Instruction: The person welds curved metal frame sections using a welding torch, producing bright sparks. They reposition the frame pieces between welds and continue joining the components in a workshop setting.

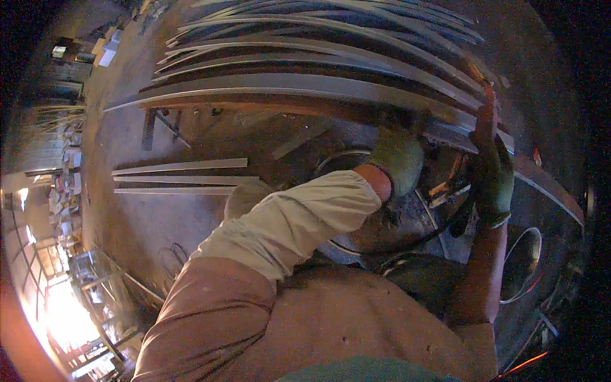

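Observation:
My left hand [400, 160], in a greenish work glove, reaches to the near edge of a row of long grey metal strips [267, 81]. Its fingers sink into dark shadow there, so their grip is hidden. To the right, my right hand [495, 184], also gloved, is closed around something dark by the strips' right ends. A reddish-brown, narrow piece [487, 118] sticks up from that hand, its kind unclear. Close below the same hand, a black cable [439, 237] curves down and left. A pale sleeve [299, 213] covers my left forearm.
The strips lie across a brown beam on a stand [147, 130]. Three shorter metal strips [184, 179] lie on the floor at left. A wire coil [525, 264] lies at right, and a brown plate [550, 188] extends beyond my right hand. Stacked clutter [63, 197] lines the left side.

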Demonstrator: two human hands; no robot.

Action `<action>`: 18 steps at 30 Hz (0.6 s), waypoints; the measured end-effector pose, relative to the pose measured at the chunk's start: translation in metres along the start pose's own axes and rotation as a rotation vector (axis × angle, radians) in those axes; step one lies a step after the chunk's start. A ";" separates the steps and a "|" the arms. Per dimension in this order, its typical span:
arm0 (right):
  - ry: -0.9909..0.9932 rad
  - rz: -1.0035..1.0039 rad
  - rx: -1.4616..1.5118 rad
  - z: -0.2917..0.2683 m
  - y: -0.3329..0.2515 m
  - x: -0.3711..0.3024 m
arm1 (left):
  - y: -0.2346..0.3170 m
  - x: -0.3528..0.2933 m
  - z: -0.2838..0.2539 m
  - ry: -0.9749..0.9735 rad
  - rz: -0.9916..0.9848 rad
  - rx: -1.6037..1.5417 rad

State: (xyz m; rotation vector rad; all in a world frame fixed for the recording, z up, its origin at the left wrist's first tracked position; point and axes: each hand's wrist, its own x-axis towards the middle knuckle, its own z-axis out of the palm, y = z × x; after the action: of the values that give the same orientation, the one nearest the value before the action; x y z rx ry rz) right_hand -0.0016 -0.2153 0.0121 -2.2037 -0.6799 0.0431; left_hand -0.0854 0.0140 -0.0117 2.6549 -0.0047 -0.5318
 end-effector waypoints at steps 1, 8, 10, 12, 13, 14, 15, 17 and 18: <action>0.013 0.059 0.149 0.001 0.007 -0.010 | 0.002 0.002 0.011 0.016 -0.008 -0.042; -0.403 0.284 0.639 0.026 -0.049 -0.003 | -0.005 0.020 0.068 0.591 0.159 -0.127; -0.374 0.140 0.542 0.042 -0.072 -0.001 | -0.002 0.017 0.064 0.536 0.150 -0.102; -0.519 0.037 0.431 0.034 -0.122 0.014 | -0.005 0.013 0.062 0.501 0.134 -0.079; -0.511 -0.040 0.373 0.042 -0.116 0.020 | -0.002 0.013 0.060 0.493 0.140 -0.074; -0.504 -0.118 0.323 0.053 -0.109 0.027 | -0.002 0.012 0.058 0.489 0.141 -0.070; -0.493 -0.194 0.273 0.064 -0.102 0.035 | -0.001 0.012 0.057 0.484 0.139 -0.067; -0.512 -0.358 0.126 0.093 -0.095 0.046 | 0.001 0.012 0.054 0.476 0.138 -0.061; -0.589 -0.344 0.029 0.091 -0.120 0.050 | 0.002 0.012 0.053 0.474 0.136 -0.058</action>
State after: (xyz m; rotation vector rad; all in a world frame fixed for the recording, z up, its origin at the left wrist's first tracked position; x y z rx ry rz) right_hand -0.0365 -0.0649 0.0463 -2.0159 -1.3613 0.5359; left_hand -0.0932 -0.0108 -0.0590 2.6330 -0.0276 0.1450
